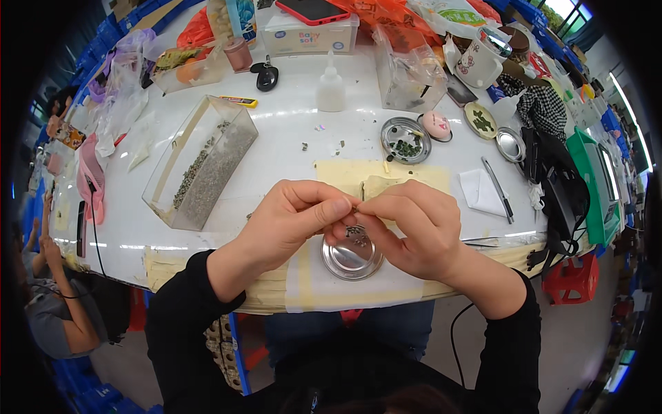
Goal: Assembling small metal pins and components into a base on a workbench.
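Note:
My left hand (298,212) and my right hand (418,224) meet fingertip to fingertip over the near side of the table. Both are closed in a pinch on something tiny that I cannot make out. Just beneath them lies a round metal dish (350,265), with several small greyish pieces (357,238) at its far side. Behind my right hand, a cream-coloured rolled piece (378,185) rests on yellow paper (338,170). Beyond that, another metal dish (407,157) holds small dark green pieces (405,147).
A clear bin (234,153) of grey granules stands at left. A white squeeze bottle (331,90) and car key (267,77) are farther back. At right lie a pen (498,190), folded white paper (480,193) and a black bag (567,181). A person (65,314) sits at far left.

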`<state>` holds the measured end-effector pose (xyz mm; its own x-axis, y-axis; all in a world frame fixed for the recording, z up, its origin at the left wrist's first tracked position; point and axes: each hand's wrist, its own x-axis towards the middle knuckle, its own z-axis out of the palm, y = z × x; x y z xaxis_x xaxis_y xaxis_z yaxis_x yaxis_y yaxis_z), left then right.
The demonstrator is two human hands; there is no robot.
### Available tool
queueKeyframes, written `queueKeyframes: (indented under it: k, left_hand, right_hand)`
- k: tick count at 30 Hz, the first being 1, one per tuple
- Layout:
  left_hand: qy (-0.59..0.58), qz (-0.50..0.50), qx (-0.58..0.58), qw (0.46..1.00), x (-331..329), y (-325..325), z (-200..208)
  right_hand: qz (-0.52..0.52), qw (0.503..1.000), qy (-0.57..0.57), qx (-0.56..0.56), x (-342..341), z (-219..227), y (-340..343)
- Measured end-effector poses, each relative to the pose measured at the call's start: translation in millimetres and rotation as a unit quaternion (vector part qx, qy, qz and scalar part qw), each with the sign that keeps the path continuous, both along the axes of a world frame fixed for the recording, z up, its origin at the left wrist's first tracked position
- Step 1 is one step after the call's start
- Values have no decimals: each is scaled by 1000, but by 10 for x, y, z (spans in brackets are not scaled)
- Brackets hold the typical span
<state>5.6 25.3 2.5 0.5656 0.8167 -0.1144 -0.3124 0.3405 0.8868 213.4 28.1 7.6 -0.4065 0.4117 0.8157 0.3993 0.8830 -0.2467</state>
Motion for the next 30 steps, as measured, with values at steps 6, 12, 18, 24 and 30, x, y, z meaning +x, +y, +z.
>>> queueKeyframes:
  k: [6,12,18,24,30]
  left_hand:
    - [-56,-27,-18,998,-71,-26,-11]
    - [-62,-20,-33,997,-59,-5,-63]
    - [18,26,10,999,-39,-34,-4]
    - [44,43,68,996,-30,-29,11]
    - [60,75,147,984,-10,-77,36]
  right_hand:
    - [46,998,28,-20,-9,3,-6]
    - [41,998,29,-22,-13,-18,-9]
    - [41,997,32,-57,-37,-33,7]
    - [42,994,37,-96,-31,-24,-15]
    - [46,995,39,-84,-36,-28,-2]
